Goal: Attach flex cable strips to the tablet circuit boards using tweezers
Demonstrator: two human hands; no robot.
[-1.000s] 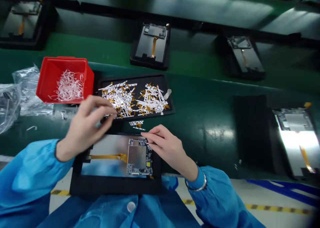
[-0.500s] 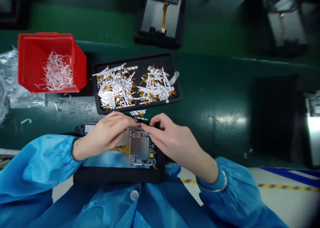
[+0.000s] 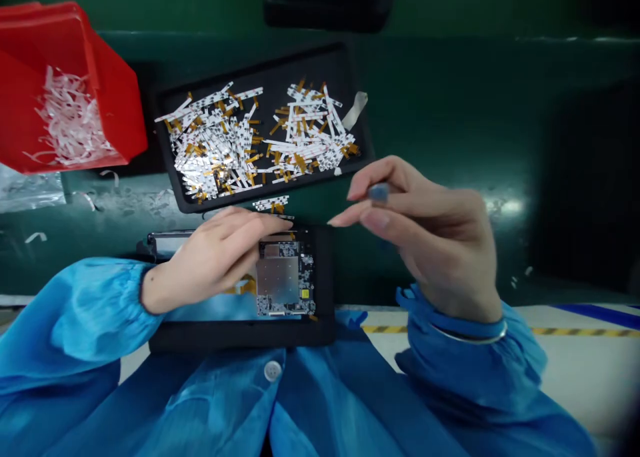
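Note:
My left hand (image 3: 217,257) lies over the far edge of an opened black device (image 3: 240,337), fingers stretched out and fingertips at the upper rim. Beside them sits a circuit board (image 3: 277,280) with a metal shield, and an orange flex cable (image 3: 245,285) runs partly under the hand. To the right, my right hand (image 3: 430,223) is raised off the device, fingers curled around a small blue-grey object (image 3: 379,192), blurred and of unclear kind. A few white strips (image 3: 271,203) with orange tails lie just beyond my left fingertips.
A black tray (image 3: 265,63) holds piles of white strips with orange flex tails. At the left, a red bin (image 3: 120,103) contains white peeled scraps (image 3: 75,120). Clear plastic bagging (image 3: 30,190) lies below it. Another black device (image 3: 327,7) is at the back.
My right hand has moved away from the device's far edge, up and to the right, and now shows a blue-grey object between its fingers. My left hand stays at the rim. The view has shifted.

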